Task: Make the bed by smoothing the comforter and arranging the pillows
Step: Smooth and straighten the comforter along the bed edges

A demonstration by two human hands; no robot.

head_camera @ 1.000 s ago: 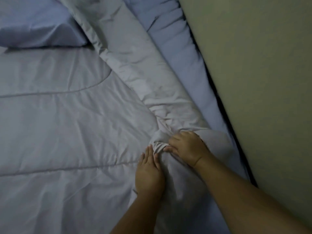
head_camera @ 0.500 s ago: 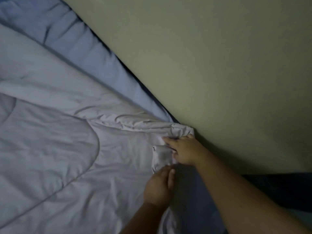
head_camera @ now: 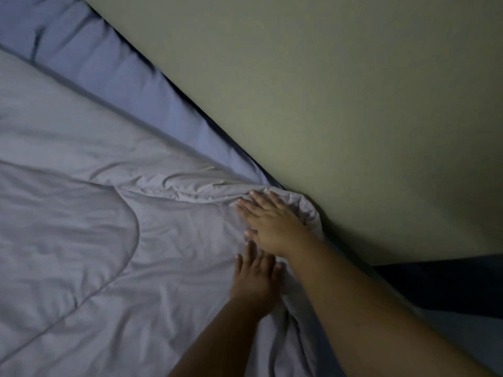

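Observation:
A pale grey quilted comforter [head_camera: 114,235] covers most of the bed, wrinkled and bunched at its corner by the wall. My right hand [head_camera: 272,221] lies flat, fingers spread, on that bunched corner. My left hand [head_camera: 255,281] rests palm down on the comforter just below it, fingers apart and pointing up toward the right hand. Neither hand grips the cloth. A strip of blue bed sheet [head_camera: 130,74] shows between the comforter's edge and the wall. No pillow is in view.
A plain greenish wall [head_camera: 340,104] runs diagonally along the bed's right side, close to my right hand. A dark gap [head_camera: 449,284] lies at the lower right beside the bed.
Both hands have let go of the pinched comforter corner and now lie flat on it. The corner sits spread closer to the wall.

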